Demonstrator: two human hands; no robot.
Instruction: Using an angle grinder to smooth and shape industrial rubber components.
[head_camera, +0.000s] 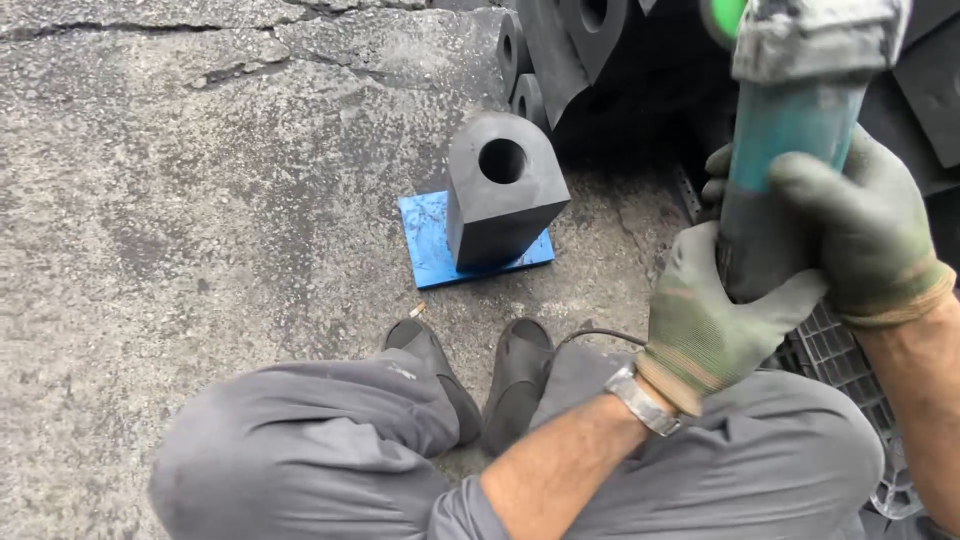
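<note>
Both my hands wear green-grey gloves and grip a power tool (790, 130) with a teal body and a dusty grey head, held upright at the upper right. My left hand (705, 315) wraps the lower dark part of its handle. My right hand (865, 225) clasps the body just above. A black rubber block (500, 190) with a round hole through it stands upright on a blue square plate (425, 240) on the concrete ground, ahead of my feet and apart from the tool.
More black rubber blocks (585, 40) with holes are stacked at the top behind the standing block. A black plastic crate (835, 350) sits at the right under my hands. A thin cable (600, 335) runs past my dark shoes (515, 375). Cracked concrete (200, 200) fills the left.
</note>
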